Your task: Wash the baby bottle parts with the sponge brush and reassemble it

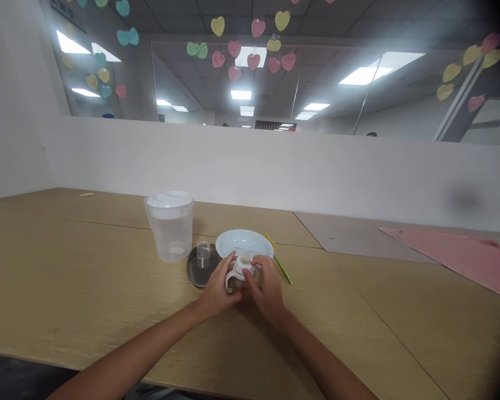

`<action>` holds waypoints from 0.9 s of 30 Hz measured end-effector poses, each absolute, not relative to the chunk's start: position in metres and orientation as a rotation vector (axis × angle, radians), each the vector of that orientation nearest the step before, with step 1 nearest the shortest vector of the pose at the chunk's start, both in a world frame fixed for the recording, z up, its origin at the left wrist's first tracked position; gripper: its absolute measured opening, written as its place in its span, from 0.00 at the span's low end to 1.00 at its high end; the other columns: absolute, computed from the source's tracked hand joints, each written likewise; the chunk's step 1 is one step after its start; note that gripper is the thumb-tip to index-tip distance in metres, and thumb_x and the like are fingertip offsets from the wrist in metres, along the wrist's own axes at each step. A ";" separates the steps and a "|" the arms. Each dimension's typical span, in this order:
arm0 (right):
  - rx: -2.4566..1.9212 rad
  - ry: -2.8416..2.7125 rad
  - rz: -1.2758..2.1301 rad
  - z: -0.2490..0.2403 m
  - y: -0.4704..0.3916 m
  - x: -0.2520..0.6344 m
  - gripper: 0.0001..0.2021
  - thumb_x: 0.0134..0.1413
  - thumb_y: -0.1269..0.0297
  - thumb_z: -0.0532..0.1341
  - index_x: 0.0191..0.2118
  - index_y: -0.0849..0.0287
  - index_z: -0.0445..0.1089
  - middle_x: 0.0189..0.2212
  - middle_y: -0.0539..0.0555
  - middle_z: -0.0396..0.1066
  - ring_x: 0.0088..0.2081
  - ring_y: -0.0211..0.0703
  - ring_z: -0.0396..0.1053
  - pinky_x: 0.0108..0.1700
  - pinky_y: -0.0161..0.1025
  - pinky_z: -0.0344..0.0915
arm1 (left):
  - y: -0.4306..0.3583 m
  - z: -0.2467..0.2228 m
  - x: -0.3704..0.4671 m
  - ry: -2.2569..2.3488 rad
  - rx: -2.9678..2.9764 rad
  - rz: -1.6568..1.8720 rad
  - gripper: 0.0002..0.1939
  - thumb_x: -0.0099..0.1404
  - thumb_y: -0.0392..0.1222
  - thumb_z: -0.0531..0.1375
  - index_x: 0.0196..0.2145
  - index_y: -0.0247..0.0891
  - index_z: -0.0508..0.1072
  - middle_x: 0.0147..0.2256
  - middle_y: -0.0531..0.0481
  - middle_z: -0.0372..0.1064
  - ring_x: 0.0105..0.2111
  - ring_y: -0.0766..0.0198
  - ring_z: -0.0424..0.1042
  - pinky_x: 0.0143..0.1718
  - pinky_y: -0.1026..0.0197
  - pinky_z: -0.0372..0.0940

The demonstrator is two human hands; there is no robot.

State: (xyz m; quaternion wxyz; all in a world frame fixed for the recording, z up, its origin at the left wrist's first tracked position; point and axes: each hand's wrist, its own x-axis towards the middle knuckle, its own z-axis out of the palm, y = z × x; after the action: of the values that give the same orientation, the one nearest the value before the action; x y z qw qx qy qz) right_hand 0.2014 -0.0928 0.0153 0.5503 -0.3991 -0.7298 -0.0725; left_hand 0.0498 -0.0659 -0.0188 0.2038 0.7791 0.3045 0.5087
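Note:
Between my two hands is a baby bottle [244, 268] with a white collar, a pale nipple on top and white side handles. My left hand [219, 288] wraps round its left side by the handle. My right hand [267, 286] grips the collar from the right, fingers and thumb closed on it. The bottle's lower body is mostly hidden by my hands. Just left of them, a clear dome cap [203, 254] stands on a round dark tray [195, 273]. Behind the bottle lies a shallow white bowl [244, 239].
A lidded translucent pitcher [171, 230] stands at the left. Right of the bowl lies a thin yellow-green stick [282, 268]. A grey mat [350, 238] and a pink cloth [462, 253] cover the right back of the wooden table [108, 278]. A white wall [250, 166] rises behind.

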 end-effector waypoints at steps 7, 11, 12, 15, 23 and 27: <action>-0.989 -1.745 -0.003 0.015 -0.092 0.204 0.06 0.57 0.63 0.53 0.38 0.58 0.60 0.36 0.54 0.69 0.36 0.41 0.66 0.37 0.39 0.64 | -0.066 -0.016 0.048 0.782 2.143 1.381 0.42 0.50 0.33 0.60 0.61 0.38 0.48 0.56 0.38 0.56 0.55 0.50 0.61 0.56 0.48 0.57; -0.924 -1.765 -0.299 0.016 -0.093 0.207 0.03 0.53 0.66 0.54 0.34 0.58 0.62 0.29 0.52 0.66 0.33 0.42 0.63 0.42 0.46 0.62 | -0.067 -0.015 0.050 0.736 2.095 1.394 0.38 0.51 0.33 0.60 0.58 0.37 0.50 0.55 0.38 0.57 0.53 0.52 0.63 0.54 0.49 0.59; -0.888 -1.782 -0.358 0.016 -0.094 0.206 0.02 0.53 0.67 0.54 0.34 0.58 0.62 0.28 0.51 0.66 0.32 0.42 0.63 0.44 0.48 0.61 | -0.067 -0.015 0.050 0.717 2.078 1.388 0.37 0.52 0.33 0.60 0.57 0.37 0.50 0.54 0.38 0.59 0.53 0.52 0.63 0.54 0.50 0.60; -0.761 -1.876 -0.478 0.017 -0.100 0.201 0.04 0.50 0.71 0.55 0.33 0.57 0.64 0.29 0.52 0.67 0.34 0.42 0.64 0.46 0.49 0.62 | -0.068 -0.014 0.050 0.674 2.012 1.371 0.33 0.52 0.35 0.61 0.53 0.37 0.51 0.50 0.39 0.63 0.51 0.54 0.66 0.51 0.52 0.61; -0.466 -2.031 -0.571 0.016 -0.106 0.197 0.09 0.48 0.75 0.55 0.36 0.60 0.67 0.37 0.58 0.69 0.41 0.44 0.68 0.43 0.44 0.68 | -0.066 -0.011 0.047 0.642 2.059 1.358 0.31 0.51 0.33 0.60 0.53 0.36 0.57 0.50 0.40 0.63 0.51 0.55 0.64 0.53 0.52 0.59; -0.538 -1.818 -0.430 0.015 -0.105 0.199 0.11 0.51 0.76 0.54 0.41 0.60 0.65 0.41 0.60 0.68 0.44 0.45 0.67 0.44 0.45 0.68 | -0.066 -0.006 0.047 0.625 2.095 1.359 0.29 0.53 0.34 0.60 0.53 0.35 0.61 0.51 0.41 0.63 0.51 0.54 0.63 0.54 0.52 0.58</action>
State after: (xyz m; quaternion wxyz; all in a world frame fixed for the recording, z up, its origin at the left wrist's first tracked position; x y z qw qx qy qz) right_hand 0.1994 -0.1051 0.0151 0.5635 -0.2287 -0.7725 -0.1828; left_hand 0.0473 -0.0662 -0.0056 0.2799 0.7814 0.2330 0.5068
